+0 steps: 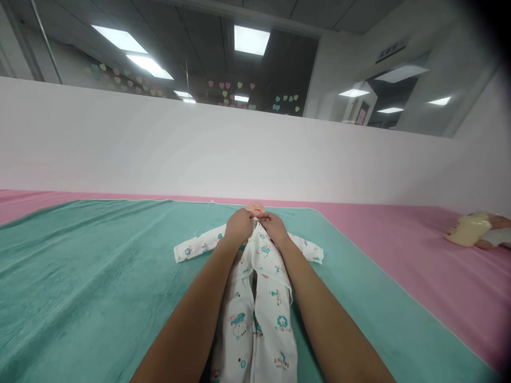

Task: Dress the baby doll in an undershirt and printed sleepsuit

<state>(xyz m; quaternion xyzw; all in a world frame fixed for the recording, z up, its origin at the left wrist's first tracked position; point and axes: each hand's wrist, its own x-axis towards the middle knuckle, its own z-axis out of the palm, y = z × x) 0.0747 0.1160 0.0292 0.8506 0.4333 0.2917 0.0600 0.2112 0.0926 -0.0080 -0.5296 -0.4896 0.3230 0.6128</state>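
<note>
A baby doll (256,207) lies on its back on a teal blanket (99,276), dressed in a white printed romper (259,308) with sleeves spread to both sides. Only the top of the doll's head shows beyond my hands. My left hand (238,226) and my right hand (272,226) are both closed at the romper's collar, just below the doll's chin, fingers pinched on the fabric edges. Both forearms stretch over the romper's legs.
The blanket lies on a pink surface (419,250) backed by a low white wall (239,149). At the far right edge lies a second doll in pale yellow clothing (471,230). Glass with heart stickers is above the wall.
</note>
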